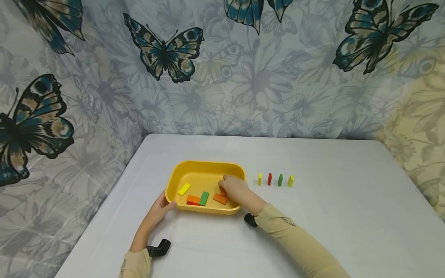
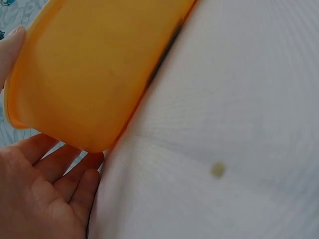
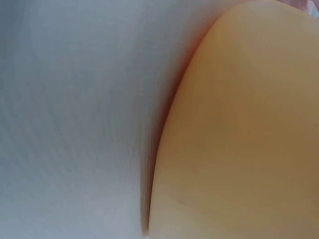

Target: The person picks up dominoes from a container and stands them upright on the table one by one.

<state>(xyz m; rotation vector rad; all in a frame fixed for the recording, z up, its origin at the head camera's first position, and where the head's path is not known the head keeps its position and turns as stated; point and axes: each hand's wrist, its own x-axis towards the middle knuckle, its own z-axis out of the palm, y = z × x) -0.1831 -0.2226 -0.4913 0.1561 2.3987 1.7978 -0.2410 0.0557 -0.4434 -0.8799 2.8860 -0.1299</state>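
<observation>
A yellow plastic tray [image 1: 198,166] lies on the table with several flat rectangular blocks in it. My left hand [image 1: 161,208] grips its near left corner. In the left wrist view the thumb is at the rim and the fingers of the left hand [image 2: 50,184] are against the outer wall. My right hand [image 1: 236,189] reaches over the right side into the tray, fingers bent down at an orange block [image 1: 223,192]; I cannot tell whether they pinch it. Another orange block [image 1: 219,199] lies beside it. Further left are a green block [image 1: 204,199], an orange one [image 1: 193,199] overlapping a red one [image 1: 192,203], and a yellow block [image 1: 184,189].
To the right of the tray, a row of small blocks stands upright: yellow [image 1: 259,179], red [image 1: 269,179], green [image 1: 280,180] and another yellow [image 1: 290,180]. A white cloth covers the table [image 1: 333,200]. Behind it hangs a butterfly-patterned curtain [image 1: 260,85].
</observation>
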